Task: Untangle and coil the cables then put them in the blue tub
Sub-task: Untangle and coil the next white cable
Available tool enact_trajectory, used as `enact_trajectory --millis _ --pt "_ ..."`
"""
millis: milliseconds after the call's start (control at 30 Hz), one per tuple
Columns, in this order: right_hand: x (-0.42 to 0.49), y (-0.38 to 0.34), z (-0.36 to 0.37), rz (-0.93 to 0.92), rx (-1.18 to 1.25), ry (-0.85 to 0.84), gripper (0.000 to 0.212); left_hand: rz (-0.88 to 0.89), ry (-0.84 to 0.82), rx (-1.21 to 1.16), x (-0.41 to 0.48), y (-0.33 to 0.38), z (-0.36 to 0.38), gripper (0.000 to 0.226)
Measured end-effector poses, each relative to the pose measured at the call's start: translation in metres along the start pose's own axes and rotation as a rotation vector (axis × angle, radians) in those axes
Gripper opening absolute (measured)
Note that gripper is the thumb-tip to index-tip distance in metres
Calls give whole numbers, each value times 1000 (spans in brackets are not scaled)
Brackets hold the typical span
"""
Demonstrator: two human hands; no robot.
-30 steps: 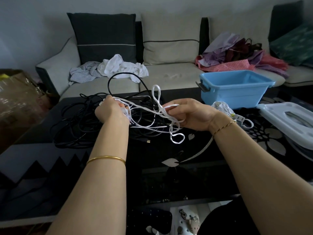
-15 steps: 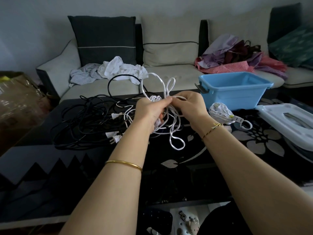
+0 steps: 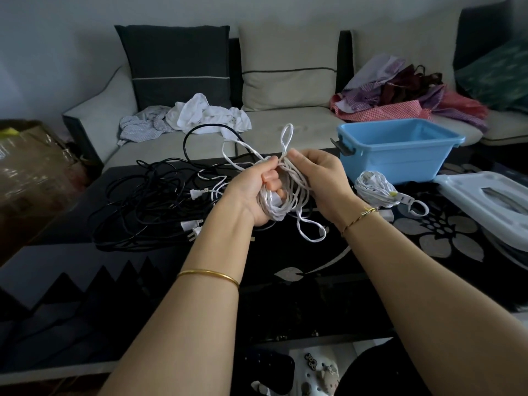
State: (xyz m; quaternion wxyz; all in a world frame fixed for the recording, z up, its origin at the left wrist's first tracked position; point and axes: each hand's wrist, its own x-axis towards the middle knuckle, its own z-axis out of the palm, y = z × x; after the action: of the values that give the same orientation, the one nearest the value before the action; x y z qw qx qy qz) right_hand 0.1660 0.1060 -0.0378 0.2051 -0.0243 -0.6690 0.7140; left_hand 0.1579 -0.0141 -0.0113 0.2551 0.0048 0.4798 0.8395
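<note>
- Hands meet mid-frame above the black worktop (image 3: 285, 284), both on the same white cable (image 3: 288, 195).
- Left hand (image 3: 251, 192): grip clenched around the gathered loops of the white cable, palm side up, fingers curled over the bundle.
- Right hand (image 3: 317, 178): grip pinching the strands at the top of the bundle, thumb and fingertips touching the left hand's fingertips.
- One loop of the white cable sticks up above the pinch, another hangs below the hands, over the worktop, not clearly touching it.
- A run of the white cable trails left from the hands to the worktop, ending near a white plug (image 3: 197, 193).
- Black cables (image 3: 143, 207) lie in a loose tangle on the left part of the worktop; one black loop arches up at the far edge. More white plugs (image 3: 190, 228) sit at the tangle's near edge.
- Coiled white cable (image 3: 374, 190) already bundled, lying on the worktop just in front of the blue tub (image 3: 400, 158), outside it.
- Blue tub sits at the far right of the worktop, dark handle on its left end; no cable visible inside from this angle.
- White lid (image 3: 491, 201) lies flat to the right of the tub.
- Behind: sofa (image 3: 285, 121) with heaps of clothes (image 3: 200, 112) on the seat.
- Gold bangle (image 3: 208, 275) on the left forearm, thin bracelet (image 3: 360, 218) on the right wrist.
</note>
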Motion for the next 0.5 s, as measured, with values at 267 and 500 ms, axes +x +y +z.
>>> enact_trajectory --millis 267,500 --pt "0 -13 -6 -207 -479 -26 32 306 295 413 2 -1 1 35" --pt "0 -9 -11 -101 -333 -116 23 334 347 367 2 -1 1 32"
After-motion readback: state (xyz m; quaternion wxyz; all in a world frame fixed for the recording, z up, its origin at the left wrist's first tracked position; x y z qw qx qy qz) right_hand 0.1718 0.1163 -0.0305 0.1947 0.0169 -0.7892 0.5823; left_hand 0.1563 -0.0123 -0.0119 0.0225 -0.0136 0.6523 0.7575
